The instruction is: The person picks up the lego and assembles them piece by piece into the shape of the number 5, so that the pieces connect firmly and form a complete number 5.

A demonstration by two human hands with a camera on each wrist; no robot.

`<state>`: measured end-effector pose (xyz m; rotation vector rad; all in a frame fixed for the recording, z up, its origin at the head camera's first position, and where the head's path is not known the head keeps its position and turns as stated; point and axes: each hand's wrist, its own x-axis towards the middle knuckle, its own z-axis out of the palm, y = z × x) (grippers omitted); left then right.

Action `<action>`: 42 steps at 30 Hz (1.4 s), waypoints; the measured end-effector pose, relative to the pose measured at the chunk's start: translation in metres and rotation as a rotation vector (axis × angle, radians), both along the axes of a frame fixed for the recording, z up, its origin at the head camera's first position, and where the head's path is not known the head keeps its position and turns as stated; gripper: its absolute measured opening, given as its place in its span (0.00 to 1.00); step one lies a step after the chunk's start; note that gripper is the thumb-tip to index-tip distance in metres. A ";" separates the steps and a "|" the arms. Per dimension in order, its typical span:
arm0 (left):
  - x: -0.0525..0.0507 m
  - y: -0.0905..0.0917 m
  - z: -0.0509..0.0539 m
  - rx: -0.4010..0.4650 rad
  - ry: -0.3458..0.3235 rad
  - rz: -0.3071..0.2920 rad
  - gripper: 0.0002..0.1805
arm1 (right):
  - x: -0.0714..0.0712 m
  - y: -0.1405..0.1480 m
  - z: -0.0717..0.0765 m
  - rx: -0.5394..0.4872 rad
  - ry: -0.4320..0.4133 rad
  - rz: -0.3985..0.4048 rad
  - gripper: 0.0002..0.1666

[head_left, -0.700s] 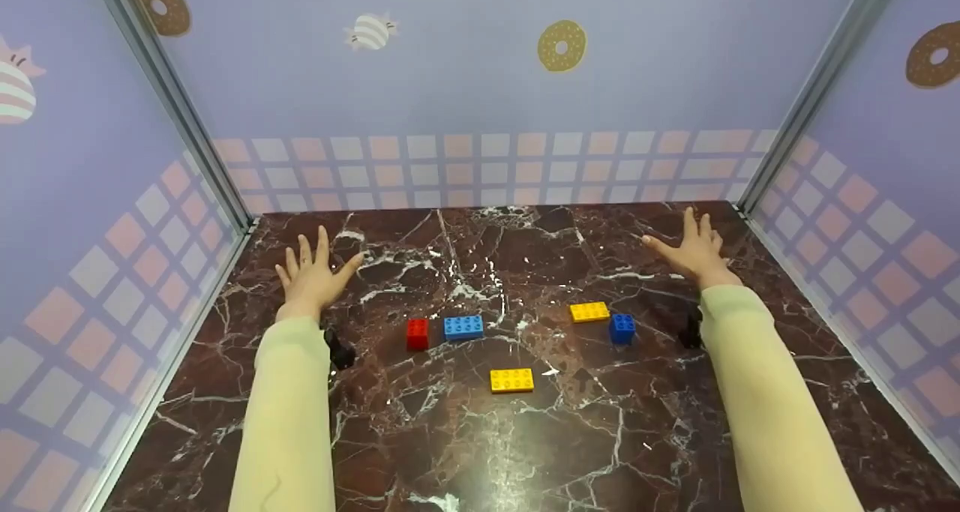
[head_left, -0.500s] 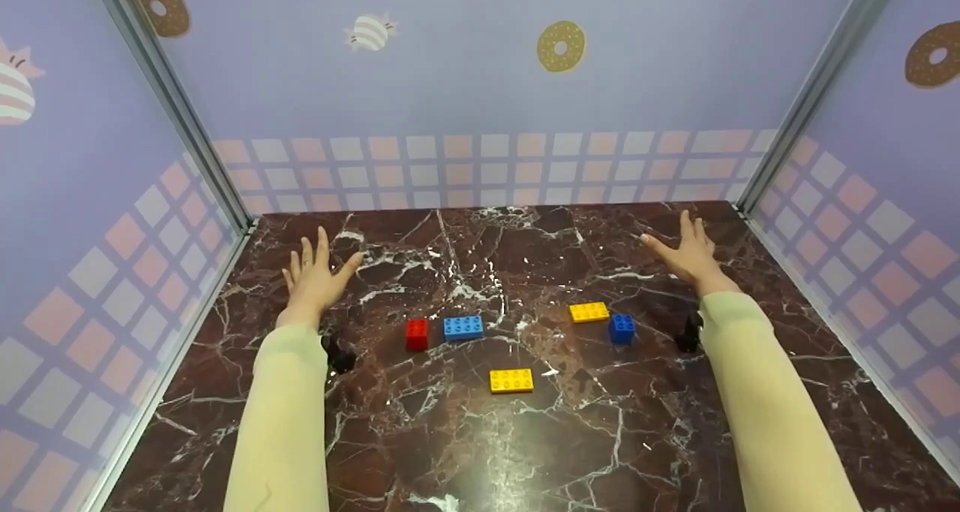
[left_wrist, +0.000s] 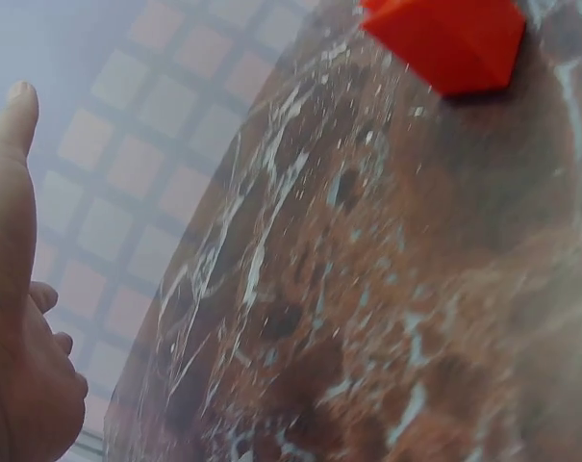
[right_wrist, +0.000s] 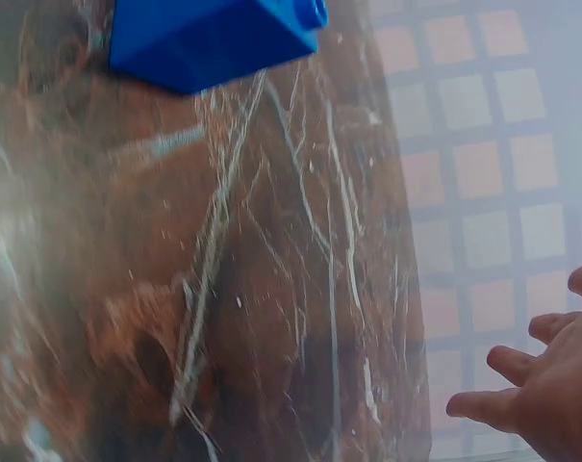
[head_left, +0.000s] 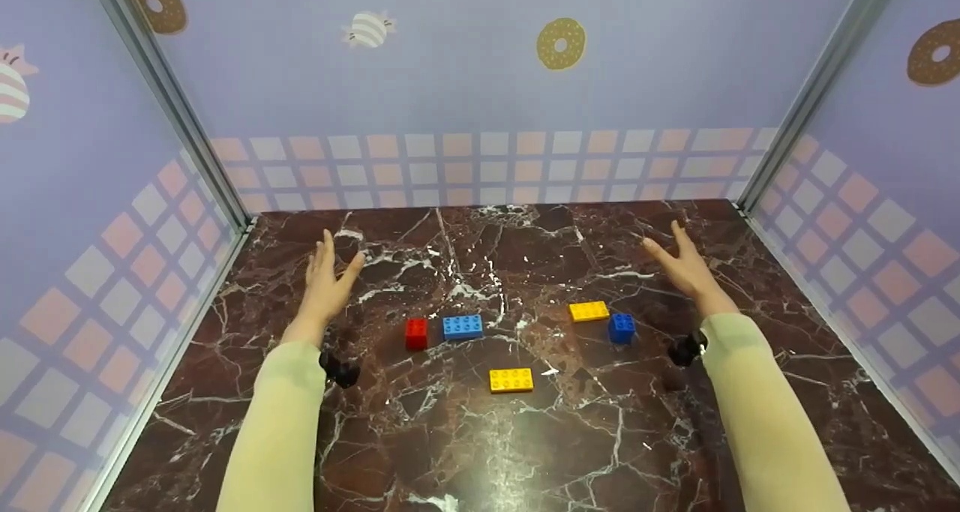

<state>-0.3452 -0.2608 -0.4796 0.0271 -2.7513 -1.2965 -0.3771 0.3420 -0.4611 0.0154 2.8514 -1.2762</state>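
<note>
Red brick (head_left: 416, 333) and dark-blue brick (head_left: 622, 328), both loose on the marbled table (head_left: 420, 452).
Each square-topped, four studs facing up, upright. Red: left of centre, just beside the light-blue brick (head_left: 462, 327). Dark blue: right of centre, just beside the farther yellow brick (head_left: 589, 312).

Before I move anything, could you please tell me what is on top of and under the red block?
On top of the red block I see only its own studs. It sits on the marble table; the patch directly beneath is covered and cannot be seen.
</note>
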 end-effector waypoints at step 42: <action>0.083 0.127 -0.036 0.618 0.320 -0.316 0.32 | 0.058 -0.007 -0.062 -0.534 -0.053 0.262 0.37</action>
